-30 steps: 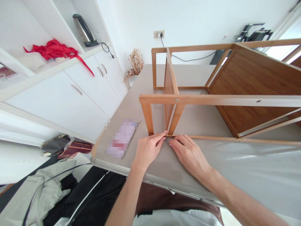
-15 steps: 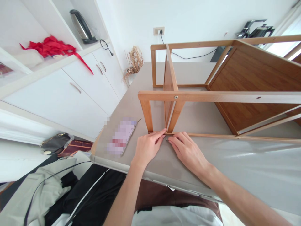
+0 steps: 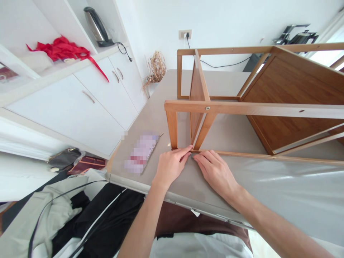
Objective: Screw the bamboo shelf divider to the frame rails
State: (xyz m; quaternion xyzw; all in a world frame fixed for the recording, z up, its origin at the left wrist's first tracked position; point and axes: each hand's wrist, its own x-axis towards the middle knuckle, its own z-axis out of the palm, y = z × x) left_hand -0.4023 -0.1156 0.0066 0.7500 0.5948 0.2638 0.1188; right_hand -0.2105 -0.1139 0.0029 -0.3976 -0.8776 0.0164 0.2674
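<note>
A wooden rack [image 3: 239, 107] with slats and inset panels lies on its side on the table. My left hand [image 3: 172, 161] is at its lower front rail, fingers pressed together and the index fingertip against the foot of the narrow upright panel [image 3: 197, 87]. Just to the right, my right hand [image 3: 215, 170] rests on the tabletop with curled fingers closed at a small metal rod [image 3: 191, 155]. The rod shows between both hands, touching the rail; its far end is hidden. A screw head [image 3: 207, 108] sits in the rack's upper front rail.
A phone [image 3: 141, 154], blurred, lies on the table [image 3: 268, 186] left of my hands. White cabinets [image 3: 61, 104] stand at left, with a kettle [image 3: 98, 28] and red ribbon [image 3: 61, 50] on top. Dried plants [image 3: 156, 68] stand behind the table. Clothes [image 3: 59, 211] lie below, left.
The whole view has shifted slightly, so the rack appears a little further right. Both hands keep their places at the rail, with the rod a bit more visible between them.
</note>
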